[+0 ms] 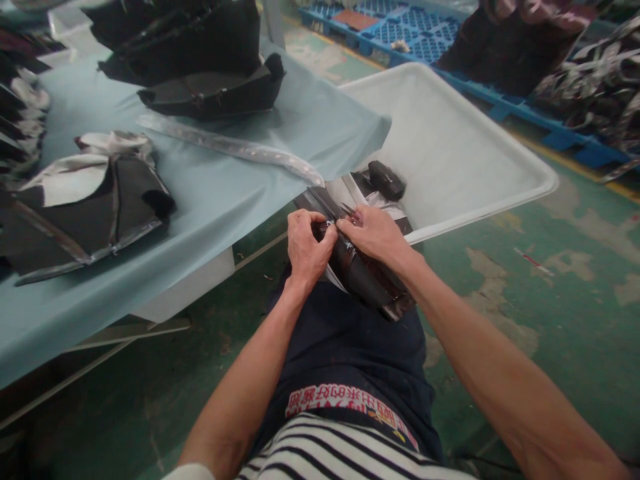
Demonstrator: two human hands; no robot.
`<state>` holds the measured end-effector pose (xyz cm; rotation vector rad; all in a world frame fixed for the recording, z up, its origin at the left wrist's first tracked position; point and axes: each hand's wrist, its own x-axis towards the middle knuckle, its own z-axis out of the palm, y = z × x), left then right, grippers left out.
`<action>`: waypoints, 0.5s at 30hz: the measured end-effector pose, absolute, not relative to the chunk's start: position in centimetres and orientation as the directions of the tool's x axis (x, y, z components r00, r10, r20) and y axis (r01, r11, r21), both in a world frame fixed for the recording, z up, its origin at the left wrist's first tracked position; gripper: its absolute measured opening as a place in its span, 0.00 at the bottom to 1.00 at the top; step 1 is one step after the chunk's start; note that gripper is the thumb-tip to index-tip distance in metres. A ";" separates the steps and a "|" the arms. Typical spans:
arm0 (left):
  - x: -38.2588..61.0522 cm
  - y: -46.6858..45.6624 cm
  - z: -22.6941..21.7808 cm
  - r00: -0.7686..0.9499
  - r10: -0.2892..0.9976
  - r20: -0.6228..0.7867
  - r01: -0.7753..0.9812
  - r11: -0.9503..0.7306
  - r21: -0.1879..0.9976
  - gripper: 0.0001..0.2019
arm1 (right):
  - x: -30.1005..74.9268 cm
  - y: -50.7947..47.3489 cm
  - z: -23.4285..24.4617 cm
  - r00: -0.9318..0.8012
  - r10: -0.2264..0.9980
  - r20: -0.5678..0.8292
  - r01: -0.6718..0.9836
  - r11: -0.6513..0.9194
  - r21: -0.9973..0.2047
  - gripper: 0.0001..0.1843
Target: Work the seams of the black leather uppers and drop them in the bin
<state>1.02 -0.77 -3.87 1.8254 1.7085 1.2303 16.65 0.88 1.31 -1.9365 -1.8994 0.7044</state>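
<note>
Near the counter [220,190] and white bin [450,133], over your thighs [345,327], the dark piece [369,277] looks light, slick, fairly stiff; hold it by its edge. Your left hand [309,245] pinches it; your right hand [377,232] grips small pointed snips [349,210].

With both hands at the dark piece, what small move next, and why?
Probably steady the dark piece with the left hand and turn the pointed tool toward the pinched spot: the right hand holds it, but its tip points past where the fingertips meet.
</note>
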 end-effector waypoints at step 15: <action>0.7 -0.4 -3.7 -0.064 0.920 0.387 0.647 -0.257 0.718 0.07 | 17.9 2.0 0.9 -0.058 0.959 -0.279 0.783 -0.130 -0.608 0.21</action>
